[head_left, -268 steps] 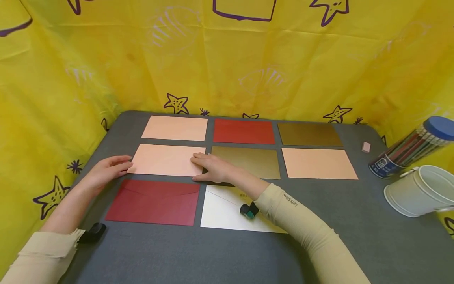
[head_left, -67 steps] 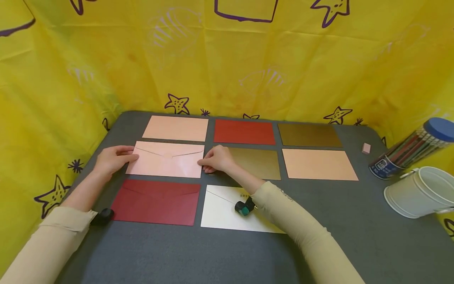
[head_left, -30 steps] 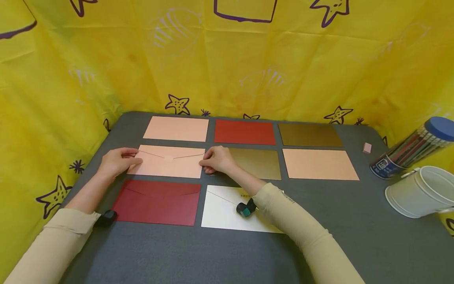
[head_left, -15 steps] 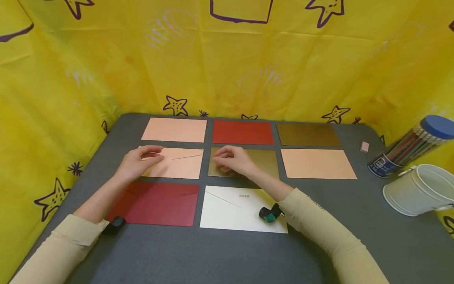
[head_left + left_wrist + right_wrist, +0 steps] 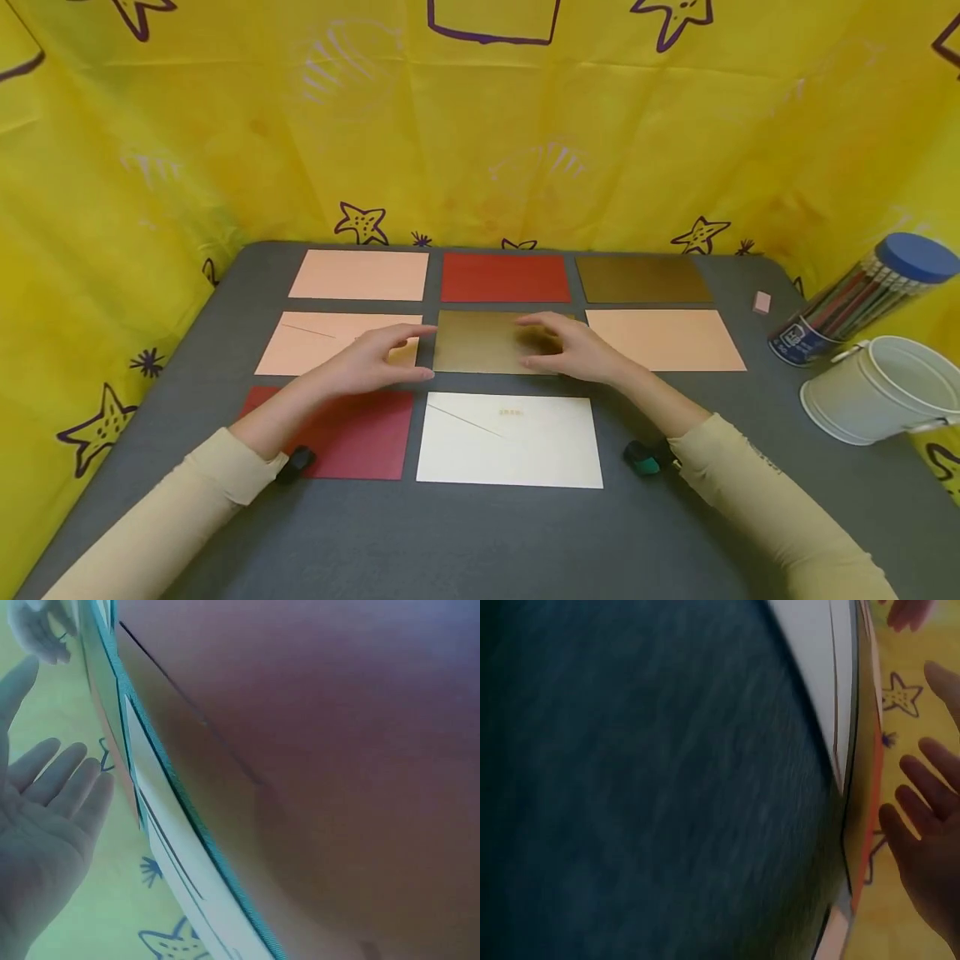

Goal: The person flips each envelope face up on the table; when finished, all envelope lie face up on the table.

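In the head view a gold envelope [image 5: 480,342] lies flat in the middle of the table. My left hand [image 5: 367,360] hovers at its left side, over the edge of a pink envelope [image 5: 288,346] lying flap side up. Above the gold envelope's right part is my right hand [image 5: 573,348], thumb and fingers apart, casting a shadow on it. Neither hand holds anything. Both wrist views show the left hand [image 5: 49,817] and the right hand [image 5: 930,817] with spread fingers. Nearer me lie a dark red envelope [image 5: 360,442], partly covered by the left arm, and a white envelope [image 5: 510,450].
The back row has a pink envelope [image 5: 360,275], a red envelope [image 5: 506,277] and a brown-gold envelope [image 5: 641,279]. Another pink envelope [image 5: 667,340] lies right of the middle one. An eraser [image 5: 762,302], a tub of pencils [image 5: 855,304] and a white bucket [image 5: 862,396] stand at the right.
The left pink envelope was turned flap side up and both hands let go of it. Since then, both hands have moved right, to either side of the gold envelope.
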Action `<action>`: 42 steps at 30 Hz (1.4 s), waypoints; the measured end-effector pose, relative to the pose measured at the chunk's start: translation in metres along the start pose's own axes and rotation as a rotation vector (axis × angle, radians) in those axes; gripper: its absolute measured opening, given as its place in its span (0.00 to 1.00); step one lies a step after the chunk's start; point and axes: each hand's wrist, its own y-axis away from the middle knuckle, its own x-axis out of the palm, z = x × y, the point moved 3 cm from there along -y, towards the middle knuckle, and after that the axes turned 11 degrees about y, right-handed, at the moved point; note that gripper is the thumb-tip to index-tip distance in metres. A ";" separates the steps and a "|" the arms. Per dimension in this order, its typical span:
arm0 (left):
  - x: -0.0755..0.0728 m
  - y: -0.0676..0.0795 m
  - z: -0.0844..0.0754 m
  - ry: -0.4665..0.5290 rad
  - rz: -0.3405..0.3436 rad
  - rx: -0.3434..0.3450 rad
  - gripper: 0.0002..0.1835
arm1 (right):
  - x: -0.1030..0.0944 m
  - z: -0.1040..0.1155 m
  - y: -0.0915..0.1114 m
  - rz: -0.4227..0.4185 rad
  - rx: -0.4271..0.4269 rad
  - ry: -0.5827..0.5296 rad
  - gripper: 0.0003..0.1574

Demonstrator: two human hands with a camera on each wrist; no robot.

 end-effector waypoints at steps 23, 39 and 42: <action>0.015 -0.048 0.011 -0.381 0.212 -0.007 0.50 | -0.024 -0.039 0.026 0.257 -0.050 0.346 0.65; 0.019 -0.047 -0.001 -0.541 0.256 0.089 0.40 | -0.024 -0.039 0.027 0.229 -0.059 0.399 0.62; 0.022 -0.047 -0.004 -0.655 0.270 0.140 0.38 | -0.024 -0.038 0.027 0.226 -0.064 0.425 0.61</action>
